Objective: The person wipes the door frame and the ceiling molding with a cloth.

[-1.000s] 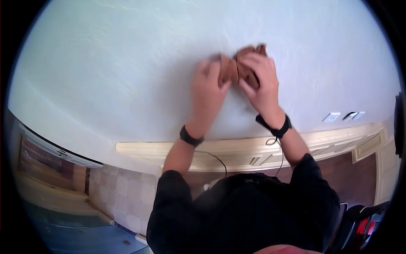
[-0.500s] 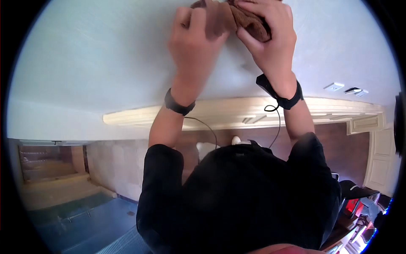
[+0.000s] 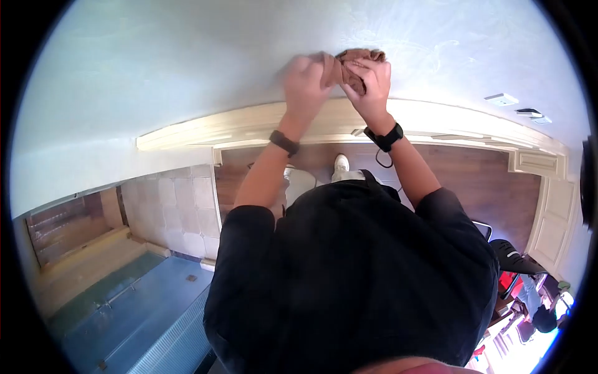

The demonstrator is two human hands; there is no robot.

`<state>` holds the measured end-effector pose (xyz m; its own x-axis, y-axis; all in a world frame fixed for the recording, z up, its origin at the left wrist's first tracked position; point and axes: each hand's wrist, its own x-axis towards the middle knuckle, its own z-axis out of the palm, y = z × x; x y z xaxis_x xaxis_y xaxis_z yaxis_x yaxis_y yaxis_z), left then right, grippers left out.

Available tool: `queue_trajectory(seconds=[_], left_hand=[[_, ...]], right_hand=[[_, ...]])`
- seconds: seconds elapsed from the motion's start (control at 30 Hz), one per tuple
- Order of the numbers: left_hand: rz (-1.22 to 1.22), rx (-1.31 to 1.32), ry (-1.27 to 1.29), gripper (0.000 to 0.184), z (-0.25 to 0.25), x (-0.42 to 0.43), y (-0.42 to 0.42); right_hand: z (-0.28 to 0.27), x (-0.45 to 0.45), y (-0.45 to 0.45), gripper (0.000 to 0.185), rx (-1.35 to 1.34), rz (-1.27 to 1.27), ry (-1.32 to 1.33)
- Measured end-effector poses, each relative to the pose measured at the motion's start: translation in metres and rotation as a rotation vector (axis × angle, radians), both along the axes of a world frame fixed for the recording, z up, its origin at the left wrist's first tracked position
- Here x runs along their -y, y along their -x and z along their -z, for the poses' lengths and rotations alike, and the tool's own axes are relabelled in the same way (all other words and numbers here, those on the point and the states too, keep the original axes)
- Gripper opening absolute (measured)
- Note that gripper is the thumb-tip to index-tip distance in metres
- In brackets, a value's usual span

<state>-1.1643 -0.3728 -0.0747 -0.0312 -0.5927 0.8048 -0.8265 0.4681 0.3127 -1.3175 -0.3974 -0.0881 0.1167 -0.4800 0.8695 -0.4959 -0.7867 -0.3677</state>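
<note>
Both arms are stretched out ahead, elbows bent a bit — left hand [image 3: 306,87] kinda blurry, fingers curled, right hand [image 3: 372,87] just beside it, fingers bent too — wrists angled slightly inward.

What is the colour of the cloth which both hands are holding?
The cloth is brown, best seen in the head view.

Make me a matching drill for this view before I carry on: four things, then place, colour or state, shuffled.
1. Cloth
2. Shirt
3. Bands
4. Plates

A. Fixed to the wall, off to the right
B. One on each arm
C. In the left hand and right hand
D. Black, short-sleeved

Pairs: 1-C, 2-D, 3-B, 4-A
</note>
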Motion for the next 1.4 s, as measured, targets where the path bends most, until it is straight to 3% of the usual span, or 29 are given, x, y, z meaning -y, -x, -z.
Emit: queue_trajectory(seconds=[0.3,0.37,0.5,0.6,0.9,1.03,1.23,1.4], left_hand=[[-0.133,-0.056,-0.662,0.033,0.114,-0.038,-0.001],[-0.169,-0.066,-0.709,0.034,0.133,-0.046,-0.005],[-0.199,-0.020,-0.971,0.045,0.137,-0.056,-0.014],[-0.284,0.089,-0.980,0.043,0.147,-0.051,-0.012],[0.038,0.103,-0.990,0.032,0.162,-0.021,0.060],[0.055,0.107,-0.996,0.028,0.157,-0.020,0.085],[0.101,0.040,-0.888,0.031,0.167,-0.023,0.065],[0.060,-0.021,-0.967,0.030,0.162,-0.037,0.015]], right_hand=[[0.104,-0.023,-0.002,0.041,-0.192,-0.111,-0.439],[0.119,-0.028,-0.010,0.041,-0.203,-0.120,-0.535],[0.149,-0.035,-0.028,0.040,-0.254,-0.099,-0.646],[0.148,-0.039,-0.027,0.040,-0.275,-0.076,-0.685],[0.137,-0.035,0.052,0.040,-0.285,0.086,-0.806],[0.139,-0.036,0.079,0.039,-0.376,0.143,-0.834],[0.143,-0.039,0.057,0.039,-0.440,0.200,-0.786],[0.141,-0.047,0.007,0.039,-0.469,0.168,-0.786]])
